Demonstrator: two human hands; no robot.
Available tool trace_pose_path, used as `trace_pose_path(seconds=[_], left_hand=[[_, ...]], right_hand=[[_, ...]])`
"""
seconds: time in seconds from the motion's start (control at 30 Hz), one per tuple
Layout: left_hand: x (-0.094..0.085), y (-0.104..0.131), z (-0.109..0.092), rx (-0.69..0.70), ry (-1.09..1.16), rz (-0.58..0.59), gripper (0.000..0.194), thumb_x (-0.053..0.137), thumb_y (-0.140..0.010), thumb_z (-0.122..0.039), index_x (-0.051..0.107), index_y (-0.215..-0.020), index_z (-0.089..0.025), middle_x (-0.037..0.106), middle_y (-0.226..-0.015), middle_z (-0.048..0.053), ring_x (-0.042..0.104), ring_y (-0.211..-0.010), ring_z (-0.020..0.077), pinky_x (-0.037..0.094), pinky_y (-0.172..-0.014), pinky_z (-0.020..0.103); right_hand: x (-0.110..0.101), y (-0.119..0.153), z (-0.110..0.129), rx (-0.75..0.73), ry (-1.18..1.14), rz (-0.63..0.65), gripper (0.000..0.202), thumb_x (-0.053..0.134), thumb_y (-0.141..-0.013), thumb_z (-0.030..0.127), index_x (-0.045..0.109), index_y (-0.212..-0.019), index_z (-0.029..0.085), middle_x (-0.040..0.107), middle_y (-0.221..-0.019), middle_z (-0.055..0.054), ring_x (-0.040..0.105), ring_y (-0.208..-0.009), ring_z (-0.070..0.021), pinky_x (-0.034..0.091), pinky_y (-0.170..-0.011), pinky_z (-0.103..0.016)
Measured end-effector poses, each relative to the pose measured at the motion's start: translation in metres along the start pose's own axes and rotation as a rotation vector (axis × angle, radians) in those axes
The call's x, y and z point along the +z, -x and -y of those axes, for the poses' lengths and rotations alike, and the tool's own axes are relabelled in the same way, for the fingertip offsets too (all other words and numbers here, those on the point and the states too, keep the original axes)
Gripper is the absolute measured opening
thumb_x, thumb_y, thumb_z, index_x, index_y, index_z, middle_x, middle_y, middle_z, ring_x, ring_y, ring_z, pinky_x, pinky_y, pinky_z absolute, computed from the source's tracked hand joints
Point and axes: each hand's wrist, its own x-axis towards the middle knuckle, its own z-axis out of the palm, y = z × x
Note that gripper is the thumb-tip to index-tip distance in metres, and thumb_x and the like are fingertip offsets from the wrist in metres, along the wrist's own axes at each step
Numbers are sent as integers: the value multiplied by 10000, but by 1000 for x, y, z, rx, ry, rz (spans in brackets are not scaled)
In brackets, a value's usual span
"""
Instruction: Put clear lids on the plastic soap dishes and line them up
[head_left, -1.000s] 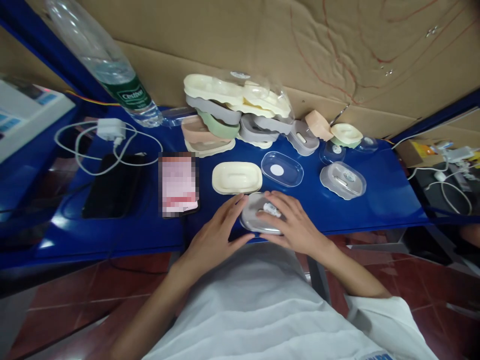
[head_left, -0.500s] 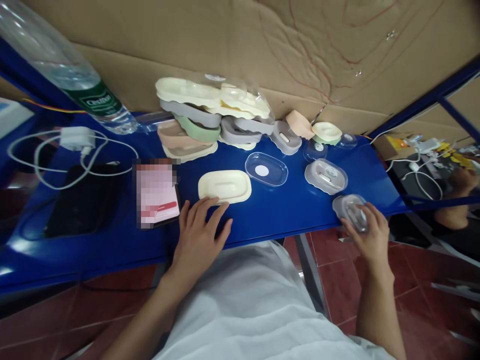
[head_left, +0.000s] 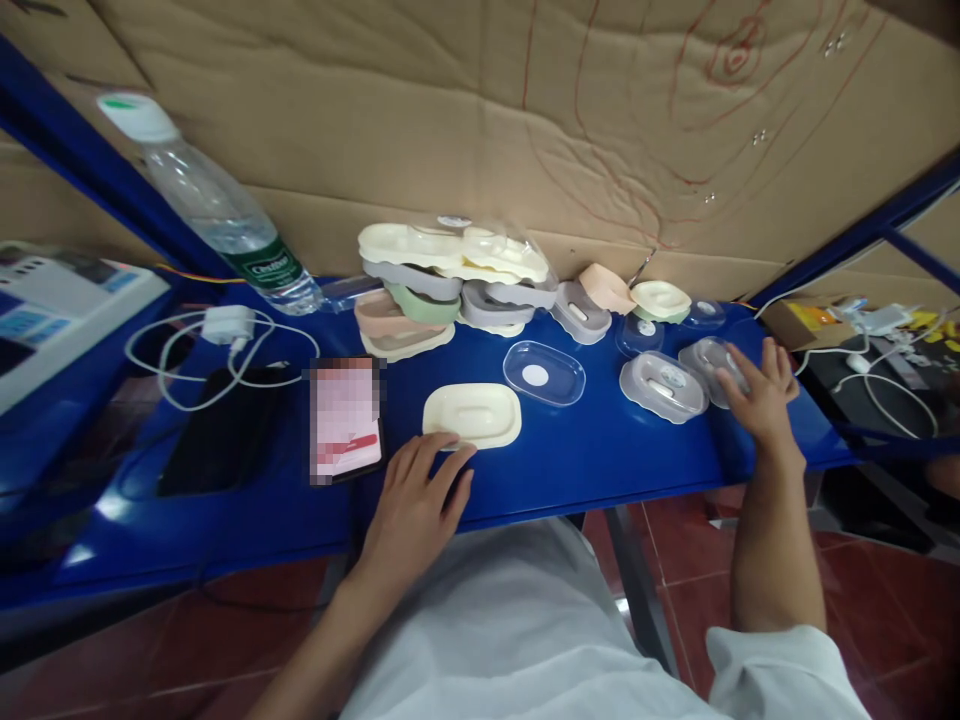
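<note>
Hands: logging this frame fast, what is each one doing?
Left hand: open, flat on the blue table, fingertips at the cream tray.
Right hand: open, resting on a clear-lidded case.

Blue metal table (head_left: 600, 455), cardboard wall (head_left: 480, 120) behind, red tiled floor (head_left: 135, 650)

The person wears a plain white short-sleeved cotton shirt (head_left: 525, 620); both forearms are bare, without rings or watch.
</note>
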Motion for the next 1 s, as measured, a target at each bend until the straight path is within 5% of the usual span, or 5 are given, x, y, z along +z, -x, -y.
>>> trace_pose_path(seconds=[0.1,0.3,0.47,0.63,1.0], left_hand=[[0,0,-1,18,2,-15,268,613,-1073,-180,669,-1333,-217,700,-1294,118,671,-1219,297,575,-1063,497],[-1,3,-3,46,7,-160,297,737,-1001,-135,685,-1286,-199,658,-1331,148,685,-1190,280,614,-998,427],[0,0,-3,56,-33,-79,298,728,-1014,-181,670,-1306,-190,633,-1474,178,661,-1298,355,616,-1048,527],[1,1,-3,34,5,-79,192,706,-1027,-190,688,-1218,-196,636,-1481,175,675,-1289,343,628,-1046,526],[-1,6,-4,41,52,-52,155,643,-1047,-160,720,-1178,-192,635,-1489,174,680,-1290,322,631,-1039,491]], right_hand=[[-17,-3,75,-51,-181,-181,556,446,-1114,614,752,-1409,256,700,-1463,-241,625,-1431,-365,475,-1156,-590],[-18,21,244,-595,-329,512,490,569,-1121,435,611,-1565,234,587,-1641,-140,567,-1515,-329,468,-1231,-568],[12,11,261,-642,-227,617,389,519,-1129,284,694,-1459,174,671,-1544,-165,612,-1463,-344,437,-1224,-607],[11,-25,283,-715,-321,506,405,517,-1125,260,667,-1494,186,626,-1601,-145,593,-1472,-316,464,-1182,-507],[53,-78,447,-962,-373,432,427,461,-1101,149,650,-1484,154,661,-1532,-170,576,-1433,-342,432,-1182,-568]])
